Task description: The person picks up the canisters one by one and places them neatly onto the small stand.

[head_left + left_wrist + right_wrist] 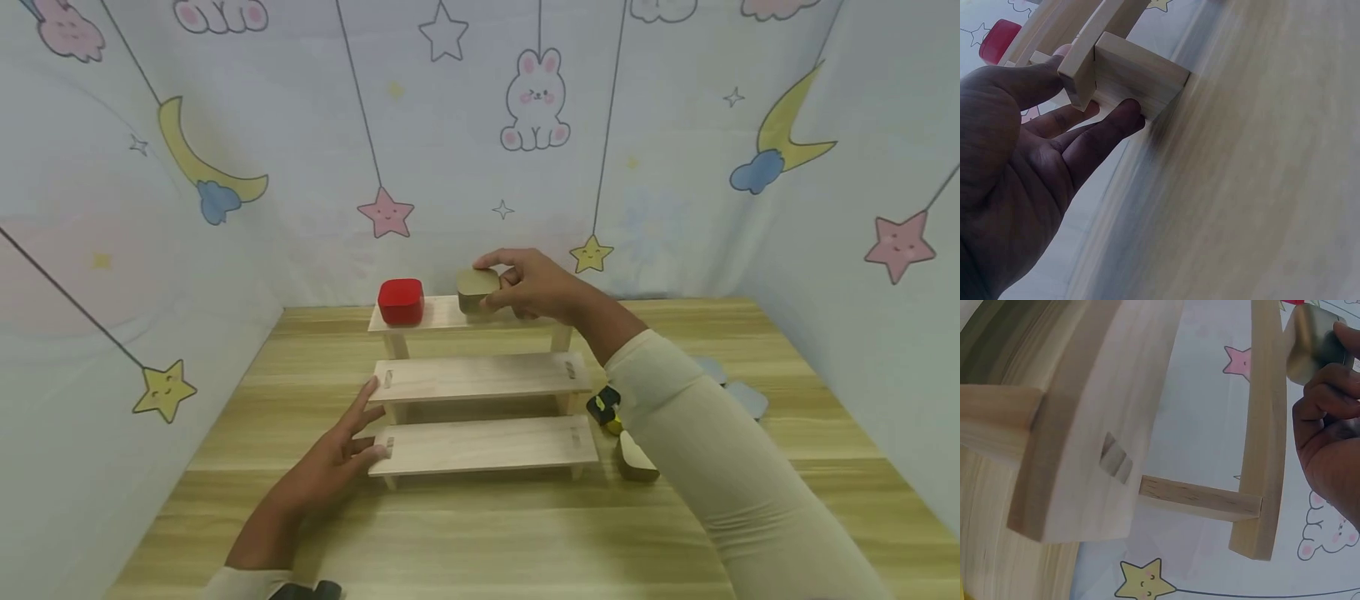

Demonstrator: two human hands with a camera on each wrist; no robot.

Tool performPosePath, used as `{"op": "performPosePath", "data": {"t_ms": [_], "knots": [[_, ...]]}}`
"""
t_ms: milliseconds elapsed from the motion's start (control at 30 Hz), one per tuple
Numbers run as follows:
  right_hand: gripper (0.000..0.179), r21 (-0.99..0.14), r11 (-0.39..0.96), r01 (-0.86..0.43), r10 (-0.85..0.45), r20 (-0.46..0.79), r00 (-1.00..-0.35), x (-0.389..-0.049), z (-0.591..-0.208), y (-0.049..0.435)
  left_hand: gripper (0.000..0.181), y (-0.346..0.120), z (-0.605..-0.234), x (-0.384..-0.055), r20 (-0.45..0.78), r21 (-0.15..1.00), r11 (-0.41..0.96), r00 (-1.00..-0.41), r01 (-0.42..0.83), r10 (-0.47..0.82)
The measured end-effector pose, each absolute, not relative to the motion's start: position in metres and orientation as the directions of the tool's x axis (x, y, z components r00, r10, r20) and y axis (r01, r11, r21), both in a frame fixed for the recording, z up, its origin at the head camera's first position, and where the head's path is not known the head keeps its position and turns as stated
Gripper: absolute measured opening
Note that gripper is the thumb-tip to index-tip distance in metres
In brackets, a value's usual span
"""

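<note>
A stepped wooden rack (480, 447) with three shelves stands on the table. At its top shelf, my right hand (536, 283) pinches a gold rounded-square tin (477, 283) between thumb and forefinger; in the right wrist view the same tin (1312, 344) shows at the upper right. Left of it on that shelf sits a red rounded-square tin (401, 302). My left hand (330, 458) touches the rack's left end, thumb on the lowest shelf and fingers spread along the side. In the left wrist view its fingertips (1127, 112) lie against a wooden leg.
Right of the rack, partly behind my right sleeve, lie a black and yellow item (604, 408), another gold piece (637, 458) and pale grey flat pieces (746, 400). A printed cloth (465, 125) hangs behind and at both sides of the wooden table (480, 542).
</note>
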State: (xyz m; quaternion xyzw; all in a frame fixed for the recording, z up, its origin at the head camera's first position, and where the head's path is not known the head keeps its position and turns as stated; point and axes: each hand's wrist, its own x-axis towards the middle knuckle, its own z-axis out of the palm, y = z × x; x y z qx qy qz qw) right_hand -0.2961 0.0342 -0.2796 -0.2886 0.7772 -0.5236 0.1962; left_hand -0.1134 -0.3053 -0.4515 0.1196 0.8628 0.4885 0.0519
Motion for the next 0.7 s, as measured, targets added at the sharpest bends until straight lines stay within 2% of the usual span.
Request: {"op": "performPosePath", "data": {"t_ms": [700], "knots": [[0.063, -0.933, 0.298, -0.201, -0.639, -0.039, -0.768, -0.2972, -0.2867, 0.0340, 0.103, -0.3049, -0.4443, -0.1109, 0.037, 0.855, 0.490, -0.961, 0.171, 0.272]]}}
